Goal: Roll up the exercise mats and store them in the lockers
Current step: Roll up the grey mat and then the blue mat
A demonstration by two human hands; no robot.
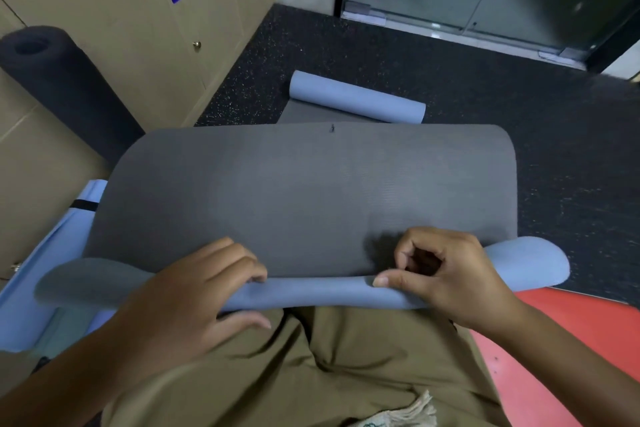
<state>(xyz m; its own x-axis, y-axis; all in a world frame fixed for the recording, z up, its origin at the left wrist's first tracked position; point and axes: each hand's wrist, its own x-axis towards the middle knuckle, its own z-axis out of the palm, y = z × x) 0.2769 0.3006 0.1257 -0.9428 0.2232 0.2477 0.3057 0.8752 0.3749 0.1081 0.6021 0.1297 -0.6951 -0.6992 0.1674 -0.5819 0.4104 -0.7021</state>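
Across the person's lap lay the grey mat (304, 198), blue underneath, with its near edge curled into a small roll that ran left to right. Its far end was rolled too, on the floor (485, 87). Both hands sat on the near roll: the left hand (194, 291) gripped it with curled fingers, and the right hand (440, 274) pinched it. Lockers (138, 28) stood to the left, with a black rolled mat (62, 87) leaning against them.

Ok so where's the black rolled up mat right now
The black rolled mat stands on end at the far left of the head view, leaning against the tan lockers, just beyond the grey mat.
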